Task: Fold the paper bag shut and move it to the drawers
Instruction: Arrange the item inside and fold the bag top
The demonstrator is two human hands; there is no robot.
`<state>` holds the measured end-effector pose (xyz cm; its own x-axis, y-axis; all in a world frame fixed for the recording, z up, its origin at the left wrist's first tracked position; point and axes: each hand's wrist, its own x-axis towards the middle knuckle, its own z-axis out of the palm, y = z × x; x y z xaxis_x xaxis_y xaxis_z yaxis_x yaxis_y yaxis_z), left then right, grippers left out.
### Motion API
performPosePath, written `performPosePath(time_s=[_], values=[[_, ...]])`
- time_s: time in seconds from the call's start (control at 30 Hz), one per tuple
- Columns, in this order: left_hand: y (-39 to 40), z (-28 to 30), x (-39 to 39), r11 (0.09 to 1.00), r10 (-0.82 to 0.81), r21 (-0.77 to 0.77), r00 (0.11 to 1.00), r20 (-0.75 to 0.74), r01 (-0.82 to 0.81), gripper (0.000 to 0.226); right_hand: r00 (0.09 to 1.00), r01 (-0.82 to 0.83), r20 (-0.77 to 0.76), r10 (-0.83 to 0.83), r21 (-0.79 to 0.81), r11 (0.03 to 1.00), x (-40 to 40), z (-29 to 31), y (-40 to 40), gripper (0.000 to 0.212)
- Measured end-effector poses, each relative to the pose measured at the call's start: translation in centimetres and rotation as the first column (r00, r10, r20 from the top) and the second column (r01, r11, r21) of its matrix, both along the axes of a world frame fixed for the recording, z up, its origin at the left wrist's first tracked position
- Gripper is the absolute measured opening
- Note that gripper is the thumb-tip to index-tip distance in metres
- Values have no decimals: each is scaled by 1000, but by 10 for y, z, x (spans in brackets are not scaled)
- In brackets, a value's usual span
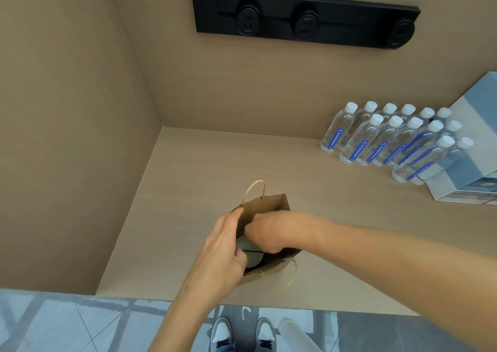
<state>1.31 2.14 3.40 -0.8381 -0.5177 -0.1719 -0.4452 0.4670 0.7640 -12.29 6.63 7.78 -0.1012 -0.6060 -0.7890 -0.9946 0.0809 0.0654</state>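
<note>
A brown paper bag (271,206) with twisted paper handles stands open on the wooden counter (193,179), near its front edge. A dark round object (251,257) lies inside it. My left hand (223,246) pinches the bag's left rim between thumb and fingers. My right hand (265,232) reaches into the bag's mouth from the right, fingers curled over the dark object; whether it grips that object is hidden. The small drawers unit (473,187), grey-blue and white, stands at the counter's right edge.
Several clear water bottles (382,139) with white caps and blue labels stand in rows at the back right, next to the drawers. A black socket strip (304,19) is on the back wall. A side wall (67,136) closes off the left.
</note>
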Motion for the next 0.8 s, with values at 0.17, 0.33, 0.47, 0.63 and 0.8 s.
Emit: performPosePath(time_s=[0.17, 0.33, 0.47, 0.63, 0.8], values=[[-11, 1, 3, 997, -78, -31, 993, -85, 76, 60, 864, 463, 421, -277, -444, 768, -36, 71, 33, 25], [-29, -2, 21, 995, -28, 88, 986, -163, 43, 56, 429, 903, 814, -392, -399, 161, -58, 41, 104, 30], [-45, -18, 48, 987, -50, 153, 997, -52, 57, 83, 185, 982, 872, -452, -150, 112, -31, -27, 139, 66], [-23, -26, 30, 942, -100, 324, 995, 3, 94, 113, 214, 958, 886, -411, -109, 265, -10, -63, 136, 113], [-24, -36, 11, 954, 39, 299, 994, -105, -6, 75, 174, 980, 936, -308, -135, 143, -16, -65, 120, 101]])
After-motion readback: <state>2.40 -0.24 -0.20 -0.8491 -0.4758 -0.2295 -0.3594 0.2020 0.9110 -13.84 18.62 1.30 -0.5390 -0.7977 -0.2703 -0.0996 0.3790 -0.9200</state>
